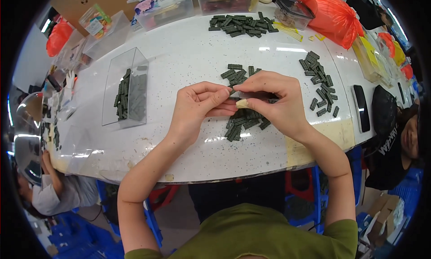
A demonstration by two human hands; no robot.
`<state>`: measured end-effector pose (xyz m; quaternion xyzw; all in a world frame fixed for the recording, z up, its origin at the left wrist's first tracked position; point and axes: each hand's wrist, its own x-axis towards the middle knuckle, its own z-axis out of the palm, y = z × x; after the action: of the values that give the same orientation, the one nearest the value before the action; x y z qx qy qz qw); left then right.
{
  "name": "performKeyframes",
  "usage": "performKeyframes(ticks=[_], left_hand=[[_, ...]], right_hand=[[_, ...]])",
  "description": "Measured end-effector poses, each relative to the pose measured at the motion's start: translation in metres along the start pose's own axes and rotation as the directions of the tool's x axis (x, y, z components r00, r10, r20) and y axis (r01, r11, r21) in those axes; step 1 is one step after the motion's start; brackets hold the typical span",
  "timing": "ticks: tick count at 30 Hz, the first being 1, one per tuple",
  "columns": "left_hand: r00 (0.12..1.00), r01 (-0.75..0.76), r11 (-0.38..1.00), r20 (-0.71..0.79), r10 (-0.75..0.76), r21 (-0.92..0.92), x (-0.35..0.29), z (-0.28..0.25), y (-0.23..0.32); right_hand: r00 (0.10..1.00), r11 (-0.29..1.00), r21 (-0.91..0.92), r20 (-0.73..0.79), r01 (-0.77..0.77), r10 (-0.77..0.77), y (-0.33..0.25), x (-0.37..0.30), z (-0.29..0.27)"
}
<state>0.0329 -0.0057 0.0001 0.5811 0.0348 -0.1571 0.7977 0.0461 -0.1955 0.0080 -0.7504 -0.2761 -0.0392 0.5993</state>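
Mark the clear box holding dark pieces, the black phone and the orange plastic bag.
clear box [117, 75]: head view, on its clear front wall above the dark pieces.
black phone [361, 107]: head view, middle of its dark face.
orange plastic bag [332, 14]: head view, on its crumpled upper side.

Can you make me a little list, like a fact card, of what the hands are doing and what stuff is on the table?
left hand: pinches one end of a small dark strip
right hand: holds the strip's other end
under hands: pile of dark green blocks
left side: clear box with blocks inside
right side: black phone
back: red bag
table: white, speckled
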Motion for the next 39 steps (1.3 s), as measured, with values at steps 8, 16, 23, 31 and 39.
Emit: performKeyframes(ticks=[8,16,23,31,39], left_hand=[[0.97,-0.239,0.971,0.033,0.24,-0.021,-0.005,0.002,-0.015],[0.968,-0.239,0.968,0.1,0.231,0.076,-0.011,-0.001,-0.011],[0.918,-0.39,0.917,0.115,0.379,0.086,-0.011,0.005,-0.018],[0.928,-0.362,0.932,0.096,0.36,0.008,-0.012,0.002,-0.02],[0.938,-0.33,0.944,0.103,0.331,-0.021,-0.013,0.003,-0.022]], right_hand=[[0.988,0.972,0.176,0.017,-0.153,0.153,-0.002,-0.003,0.0],[0.999,0.996,-0.079,0.019,0.029,-0.027,-0.01,-0.005,-0.007],[0.998,0.985,-0.161,0.032,0.056,-0.052,-0.008,-0.008,-0.007],[0.987,0.96,-0.231,0.029,0.16,-0.158,-0.006,-0.01,-0.004],[0.967,0.93,-0.271,0.006,0.247,-0.256,-0.007,-0.011,-0.004]])
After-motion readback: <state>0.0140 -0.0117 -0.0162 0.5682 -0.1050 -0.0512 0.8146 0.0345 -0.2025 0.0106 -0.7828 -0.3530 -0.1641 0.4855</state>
